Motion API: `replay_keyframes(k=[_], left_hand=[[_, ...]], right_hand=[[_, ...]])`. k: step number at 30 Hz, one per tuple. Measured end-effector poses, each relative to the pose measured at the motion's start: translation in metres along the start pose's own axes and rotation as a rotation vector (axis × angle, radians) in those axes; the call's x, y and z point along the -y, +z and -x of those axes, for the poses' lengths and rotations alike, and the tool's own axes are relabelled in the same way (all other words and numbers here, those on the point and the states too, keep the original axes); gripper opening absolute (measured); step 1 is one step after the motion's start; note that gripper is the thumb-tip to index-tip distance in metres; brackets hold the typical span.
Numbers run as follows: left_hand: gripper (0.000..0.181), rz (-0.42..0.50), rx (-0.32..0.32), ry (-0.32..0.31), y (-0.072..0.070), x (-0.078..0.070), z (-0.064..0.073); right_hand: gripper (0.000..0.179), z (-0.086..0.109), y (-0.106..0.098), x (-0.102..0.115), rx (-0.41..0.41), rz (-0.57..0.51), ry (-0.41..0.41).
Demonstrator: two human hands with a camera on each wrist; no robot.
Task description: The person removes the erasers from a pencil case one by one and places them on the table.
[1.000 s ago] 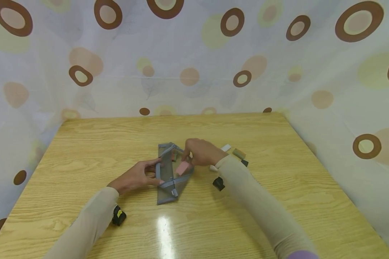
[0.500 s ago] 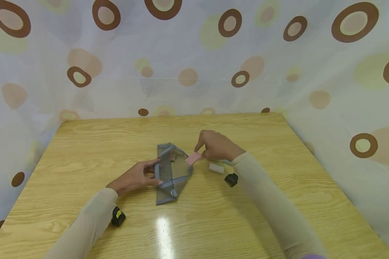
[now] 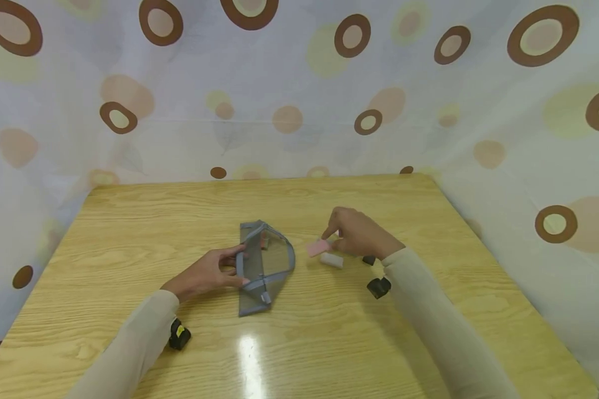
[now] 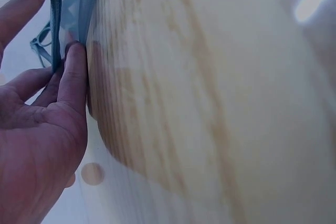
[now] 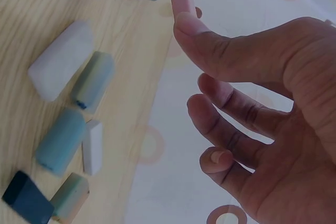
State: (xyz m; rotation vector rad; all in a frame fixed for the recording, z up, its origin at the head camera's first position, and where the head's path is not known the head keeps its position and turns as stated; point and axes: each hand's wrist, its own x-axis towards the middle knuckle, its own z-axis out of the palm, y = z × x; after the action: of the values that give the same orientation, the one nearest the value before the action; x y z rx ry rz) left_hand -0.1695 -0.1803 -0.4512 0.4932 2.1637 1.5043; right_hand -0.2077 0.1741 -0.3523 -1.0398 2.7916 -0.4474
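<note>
A grey-blue mesh pouch point(image 3: 292, 257) lies on the table with its mouth spread toward the right. My left hand point(image 3: 206, 274) holds its left edge between thumb and fingers; the left wrist view shows the blue fabric point(image 4: 90, 9) in that grip. Inside the pouch, toward the back, sits a small reddish and green eraser point(image 3: 264, 242). To the pouch's right, my right hand point(image 3: 363, 234) pinches a pink eraser point(image 3: 317, 248) low over the table. A white eraser point(image 3: 331, 260) lies right beneath those fingers.
Several other erasers lie close together in the right wrist view: a blue one point(image 5: 62, 141), a yellow-green one point(image 5: 94, 81), a thin white one point(image 5: 93, 147), a green-orange one point(image 5: 71, 198) and a dark block point(image 5: 27, 198). Patterned sheeting point(image 3: 289, 72) borders the wooden table point(image 3: 169, 221).
My right hand has drawn the pink eraser away from the pouch's mouth, rightward to beside the white eraser. My left hand keeps its hold on the pouch.
</note>
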Motion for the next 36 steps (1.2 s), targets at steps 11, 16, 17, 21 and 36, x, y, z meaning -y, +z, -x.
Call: replay_keyframes(k=[11, 16, 17, 21, 36], left_hand=[[0.093, 0.009, 0.001, -0.002, -0.002, 0.000, 0.001], [0.093, 0.007, 0.003, -0.008, 0.000, 0.001, 0.001], [0.093, 0.003, 0.004, -0.008, 0.001, 0.001, 0.000], [0.093, -0.007, 0.007, -0.002, 0.002, 0.001, -0.001], [0.093, -0.013, -0.003, -0.031, -0.001, -0.001, 0.001]], right_hand=[[0.017, 0.024, 0.011, -0.019, 0.011, -0.076, 0.055], [0.016, 0.038, 0.017, -0.028, 0.020, -0.115, 0.064], [0.016, 0.040, 0.018, -0.030, 0.023, -0.124, 0.075], [0.016, 0.047, 0.021, -0.036, 0.037, -0.159, 0.099], [0.016, 0.053, 0.034, -0.042, 0.022, -0.144, 0.095]])
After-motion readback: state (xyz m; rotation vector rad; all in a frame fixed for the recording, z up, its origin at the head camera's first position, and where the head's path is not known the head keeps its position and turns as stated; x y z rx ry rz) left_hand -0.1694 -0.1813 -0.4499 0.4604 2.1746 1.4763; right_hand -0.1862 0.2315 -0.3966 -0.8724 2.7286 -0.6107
